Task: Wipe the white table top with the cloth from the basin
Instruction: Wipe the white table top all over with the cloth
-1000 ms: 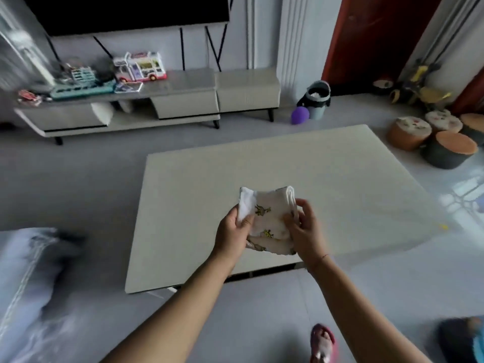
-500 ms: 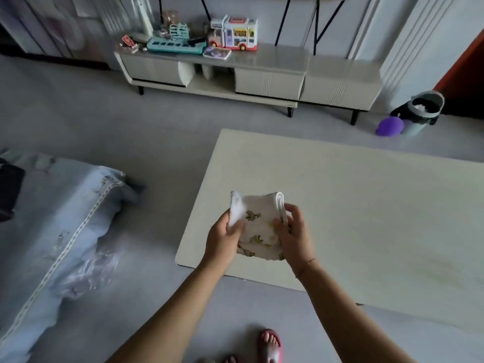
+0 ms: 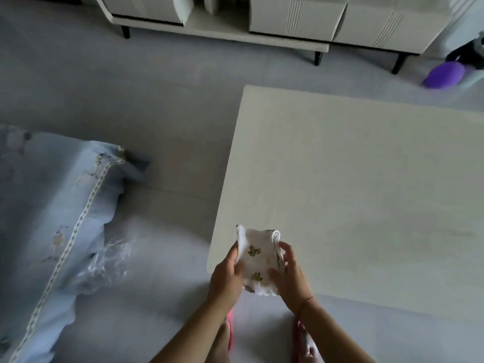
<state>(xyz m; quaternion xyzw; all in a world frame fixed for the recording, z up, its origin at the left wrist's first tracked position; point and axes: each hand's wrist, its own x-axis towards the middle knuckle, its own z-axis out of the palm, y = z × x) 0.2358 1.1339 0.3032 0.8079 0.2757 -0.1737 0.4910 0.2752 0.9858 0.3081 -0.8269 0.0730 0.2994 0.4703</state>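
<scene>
Both hands pinch the cloth (image 3: 258,260): left hand (image 3: 226,277) grips its left edge, thumb on the front face, fingers behind; right hand (image 3: 290,279) grips the right edge, thumb pressed on the lower front, fingers curled round the folded side. Cloth is white, folded into a thick pad of several layers, stacked folds showing at its top right corner. Print on it: small yellow-and-dark figures, two clear on the front face, one more part-hidden at the bottom edge; too blurred to say what they are, not legible as writing. Cloth sits over the near left corner of the table (image 3: 353,192), held up between the hands; whether it touches the top, can't tell. Table top is off-white, matte, with a faint darker smear towards the right. Thin red string (image 3: 305,303) on the right wrist. Pink slippers (image 3: 230,326) on the feet below the hands, on grey floor (image 3: 162,106). Left of the table, well apart: pale blue bedding (image 3: 52,205) with a patterned trim strip, crinkled clear plastic (image 3: 112,260) at its edge. Far side: low white cabinet (image 3: 262,19) on black legs, ribbed fronts. Purple rounded object (image 3: 444,74) on the floor upper right, just beside something dark and blurred.
</scene>
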